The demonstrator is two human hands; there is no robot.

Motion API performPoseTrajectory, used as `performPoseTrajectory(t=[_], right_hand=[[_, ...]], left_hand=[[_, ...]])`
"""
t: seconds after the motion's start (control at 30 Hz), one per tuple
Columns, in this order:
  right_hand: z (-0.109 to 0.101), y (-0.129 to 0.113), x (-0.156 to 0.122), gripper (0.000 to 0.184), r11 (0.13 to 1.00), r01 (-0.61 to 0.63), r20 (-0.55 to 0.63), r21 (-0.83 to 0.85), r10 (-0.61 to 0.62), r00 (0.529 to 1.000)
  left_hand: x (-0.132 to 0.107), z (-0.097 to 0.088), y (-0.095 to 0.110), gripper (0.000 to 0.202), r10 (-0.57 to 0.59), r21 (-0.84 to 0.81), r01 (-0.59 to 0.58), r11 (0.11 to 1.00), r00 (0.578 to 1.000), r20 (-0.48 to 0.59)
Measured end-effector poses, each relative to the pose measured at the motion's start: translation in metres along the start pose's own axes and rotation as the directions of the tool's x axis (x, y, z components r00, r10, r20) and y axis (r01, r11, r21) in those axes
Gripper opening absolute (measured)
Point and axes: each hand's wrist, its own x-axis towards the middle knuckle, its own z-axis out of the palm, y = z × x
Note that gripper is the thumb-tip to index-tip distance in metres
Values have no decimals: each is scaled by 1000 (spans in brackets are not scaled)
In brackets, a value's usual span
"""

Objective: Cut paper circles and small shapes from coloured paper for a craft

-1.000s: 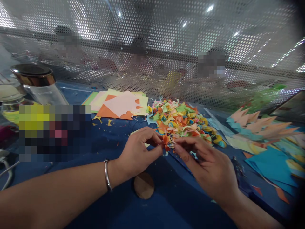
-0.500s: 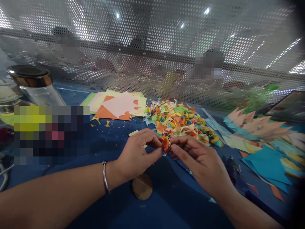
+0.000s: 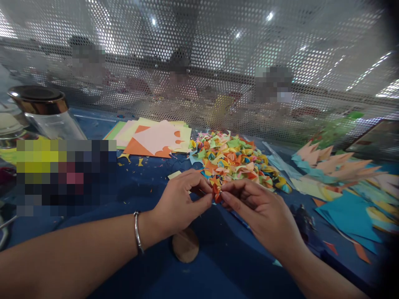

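Note:
Between my fingertips is a small orange-red paper flower (image 3: 217, 193) with a yellowish middle. My left hand (image 3: 183, 198), with a silver bangle at the wrist, pinches it from the left. From the other side my right hand (image 3: 254, 207) grips its edge between thumb and forefinger. Just beyond lies a heap of small folded paper pieces (image 3: 235, 155) in yellow, orange, green, pink and blue. Below my left hand a round brown disc (image 3: 185, 246) rests on the dark blue table (image 3: 137, 265).
Coloured paper sheets (image 3: 156, 135) lie at the back left, near small scraps. On the left stands a glass jar with a dark lid (image 3: 40, 99). Pointed folded paper (image 3: 333, 160) and blue sheets (image 3: 350, 218) are at right. Behind rises a perforated metal screen (image 3: 199, 50), people beyond it.
My right fingertips have shifted slightly left against the flower, and more of its red-orange side shows. My left hand stays nearly in place.

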Motion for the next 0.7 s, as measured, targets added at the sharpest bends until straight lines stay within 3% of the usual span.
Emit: performPoseTrajectory(t=[0.47, 0.6, 0.7], right_hand=[[-3, 5, -2, 21, 996, -28, -139, -89, 16, 990], [-7, 4, -7, 19, 993, -5, -316, -120, -33, 948], [-9, 1, -11, 14, 970, 60, -406, -237, -155, 901]], left_hand=[[2, -2, -3, 6, -70, 54, 73, 996, 996, -50], [5, 0, -8, 4, -107, 104, 113, 988, 992, -66], [6, 1, -10, 6, -100, 158, 108, 982, 993, -55]])
